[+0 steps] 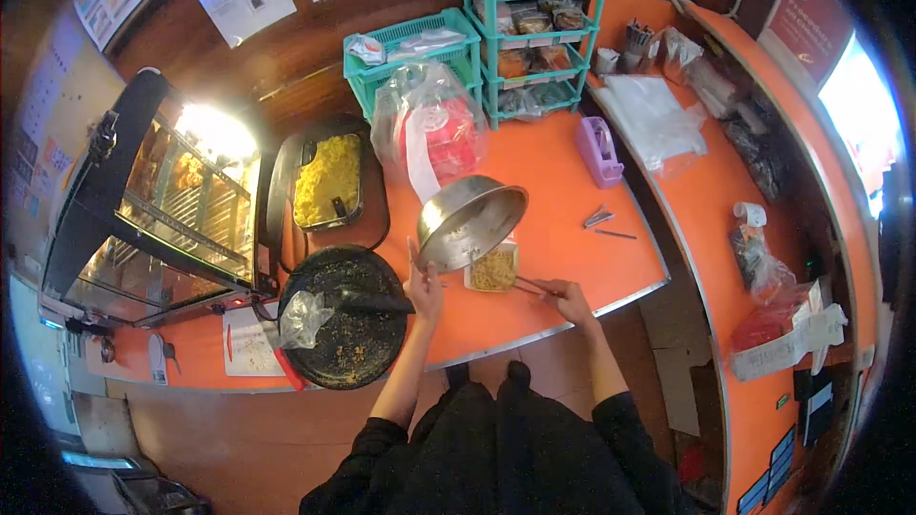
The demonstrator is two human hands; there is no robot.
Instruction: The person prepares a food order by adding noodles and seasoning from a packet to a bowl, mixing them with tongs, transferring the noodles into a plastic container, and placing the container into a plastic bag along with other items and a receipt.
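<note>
A metal bowl [456,227] is tilted over a square takeaway box of noodles [492,272] on the orange counter. My left hand [425,288] grips the bowl by its lower left side. My right hand [567,301] is closed round the handle of a thin metal utensil [528,284], whose far end reaches the noodles; its exact kind is too small to make out. Behind the bowl stands a red package in a clear plastic bag [441,133], with a white paper strip hanging off it.
Left are a large black pan [343,348] with a crumpled plastic bag, a tray of yellow food [329,176] and a lit glass display warmer [181,200]. Right lie a purple tape dispenser [599,153] and a stapler [598,216]. Turquoise shelves [534,43] stand behind. The counter's metal edge [630,298] runs in front.
</note>
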